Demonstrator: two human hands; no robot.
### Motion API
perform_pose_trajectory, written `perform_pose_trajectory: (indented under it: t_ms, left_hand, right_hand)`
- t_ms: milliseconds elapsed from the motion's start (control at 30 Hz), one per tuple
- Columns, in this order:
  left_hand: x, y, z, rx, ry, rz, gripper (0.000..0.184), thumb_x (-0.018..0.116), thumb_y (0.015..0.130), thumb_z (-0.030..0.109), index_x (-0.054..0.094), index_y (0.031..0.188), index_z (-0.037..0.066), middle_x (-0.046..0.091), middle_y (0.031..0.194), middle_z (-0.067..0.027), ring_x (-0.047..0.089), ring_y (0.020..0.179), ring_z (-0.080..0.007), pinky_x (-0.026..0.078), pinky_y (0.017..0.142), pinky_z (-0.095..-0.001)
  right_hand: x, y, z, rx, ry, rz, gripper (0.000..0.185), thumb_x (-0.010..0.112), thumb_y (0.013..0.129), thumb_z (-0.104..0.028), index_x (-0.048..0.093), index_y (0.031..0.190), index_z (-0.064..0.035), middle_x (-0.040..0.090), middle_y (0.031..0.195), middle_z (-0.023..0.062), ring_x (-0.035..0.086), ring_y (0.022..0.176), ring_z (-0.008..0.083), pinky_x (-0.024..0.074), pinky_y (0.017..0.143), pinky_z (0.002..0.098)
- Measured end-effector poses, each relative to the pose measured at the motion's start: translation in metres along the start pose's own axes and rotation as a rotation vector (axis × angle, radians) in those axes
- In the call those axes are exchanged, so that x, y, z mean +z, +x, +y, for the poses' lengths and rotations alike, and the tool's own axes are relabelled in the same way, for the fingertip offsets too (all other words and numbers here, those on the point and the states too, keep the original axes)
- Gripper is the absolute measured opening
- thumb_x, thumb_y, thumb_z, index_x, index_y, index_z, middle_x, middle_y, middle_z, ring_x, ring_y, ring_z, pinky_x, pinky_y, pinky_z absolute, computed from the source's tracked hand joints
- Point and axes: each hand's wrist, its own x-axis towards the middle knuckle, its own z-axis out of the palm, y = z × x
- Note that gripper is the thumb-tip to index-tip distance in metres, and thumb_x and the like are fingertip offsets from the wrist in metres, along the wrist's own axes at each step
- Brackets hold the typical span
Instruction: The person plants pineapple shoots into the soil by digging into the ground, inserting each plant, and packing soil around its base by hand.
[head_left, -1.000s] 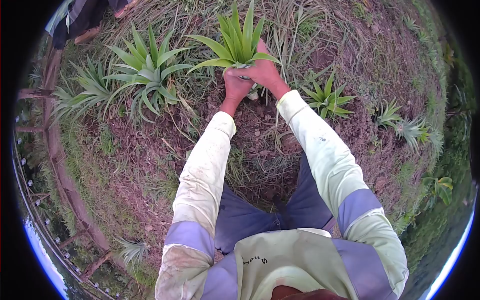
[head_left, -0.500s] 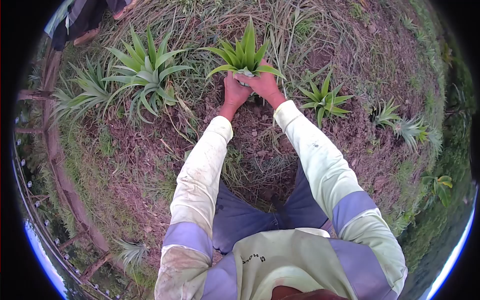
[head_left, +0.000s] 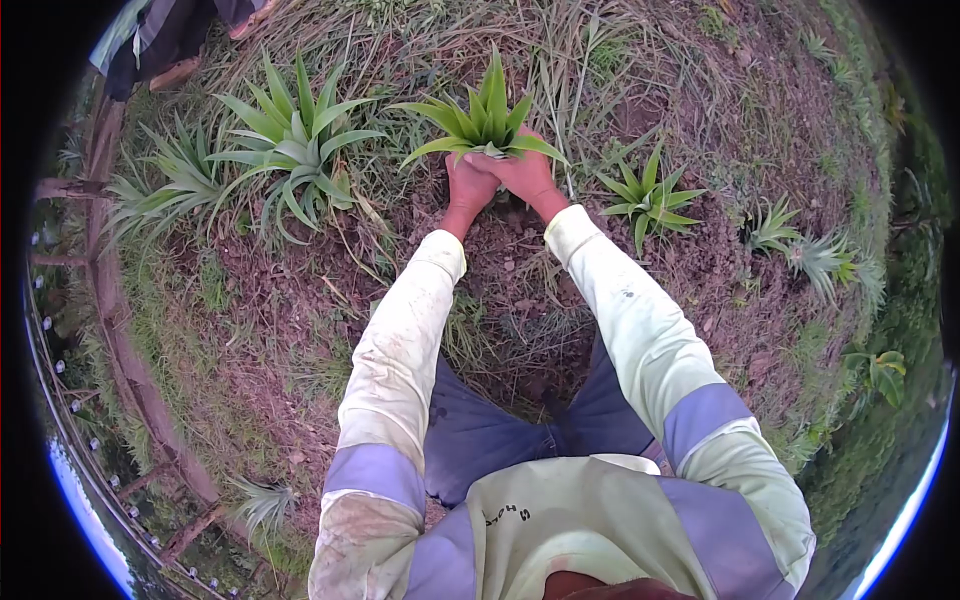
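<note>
A spiky green plant (head_left: 485, 118) stands upright at the top centre, its leaves spread out over my hands. My left hand (head_left: 470, 188) is wrapped round its base from the left. From the right, my right hand (head_left: 525, 175) grips the same base, and the two hands touch. The leaves hide some of my fingers and the plant's lower end. Brown soil (head_left: 505, 250) lies just below my hands.
Larger spiky plants (head_left: 296, 145) grow at the left, a smaller one (head_left: 650, 200) at the right, and others (head_left: 820, 262) farther right. Another person's leg and foot (head_left: 175, 73) show at the top left. My knees flank dry grass.
The plant and both my hands have come down lower, nearer the soil. In the last half second the plant has shifted only slightly. Both hands have stayed round it.
</note>
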Motion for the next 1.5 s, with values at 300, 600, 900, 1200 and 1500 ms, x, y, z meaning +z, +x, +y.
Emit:
perform_pose_trajectory:
  t_ms: [300, 600, 900, 1200, 1500]
  left_hand:
    - [-0.006, -0.003, 0.006, 0.023, 0.081, -0.005, 0.015, 0.078, 0.081, 0.009, 0.071, 0.087, -0.003, 0.073, 0.083, -0.022, 0.072, 0.081, -0.0442, 0.057, 0.07, -0.0456]
    - [-0.005, -0.005, -0.005, -0.078, 0.061, -0.127, 0.023, 0.083, 0.079, 0.013, 0.07, 0.09, -0.003, 0.075, 0.088, -0.0214, 0.074, 0.083, -0.0427, 0.056, 0.071, -0.0461]
    - [-0.008, -0.003, 0.012, -0.26, -0.017, -0.118, 0.039, 0.092, 0.074, 0.023, 0.075, 0.098, -0.002, 0.079, 0.09, -0.0135, 0.077, 0.08, -0.0265, 0.06, 0.078, -0.0393]
    - [-0.008, -0.004, 0.004, -0.191, -0.075, -0.077, 0.037, 0.092, 0.073, 0.02, 0.075, 0.097, -0.002, 0.078, 0.091, -0.0123, 0.074, 0.082, -0.0259, 0.058, 0.08, -0.0404]
    - [-0.012, -0.005, 0.013, -0.155, 0.0, -0.126, 0.045, 0.095, 0.077, 0.026, 0.075, 0.104, -0.005, 0.078, 0.097, -0.0075, 0.069, 0.083, -0.0122, 0.057, 0.076, -0.0333]
  right_hand:
    - [0.011, -0.007, 0.005, 0.012, -0.09, 0.032, 0.049, 0.088, 0.082, -0.037, 0.072, 0.113, -0.0025, 0.078, 0.103, 0.0156, 0.073, 0.093, 0.0357, 0.0559, 0.087, 0.0426]
    - [0.002, -0.011, 0.009, 0.044, -0.057, 0.002, 0.067, 0.091, 0.079, -0.041, 0.066, 0.126, 0.0006, 0.073, 0.117, 0.02, 0.071, 0.105, 0.0357, 0.0547, 0.094, 0.0443]
    - [-0.01, -0.15, -0.033, -0.091, -0.627, -0.232, 0.073, 0.082, 0.087, -0.034, 0.052, 0.145, -0.0023, 0.048, 0.15, 0.0219, 0.048, 0.137, 0.0407, 0.0405, 0.117, 0.0504]
    - [0.006, -0.128, 0.01, -0.285, -0.875, -0.223, 0.052, 0.073, 0.09, -0.022, 0.056, 0.136, -0.0048, 0.054, 0.142, 0.0173, 0.049, 0.135, 0.0375, 0.0414, 0.113, 0.0472]
    - [-0.023, -0.09, 0.017, -0.19, -0.952, -0.059, 0.047, 0.078, 0.084, -0.023, 0.064, 0.124, -0.0048, 0.057, 0.133, 0.0145, 0.052, 0.127, 0.0351, 0.0412, 0.107, 0.049]
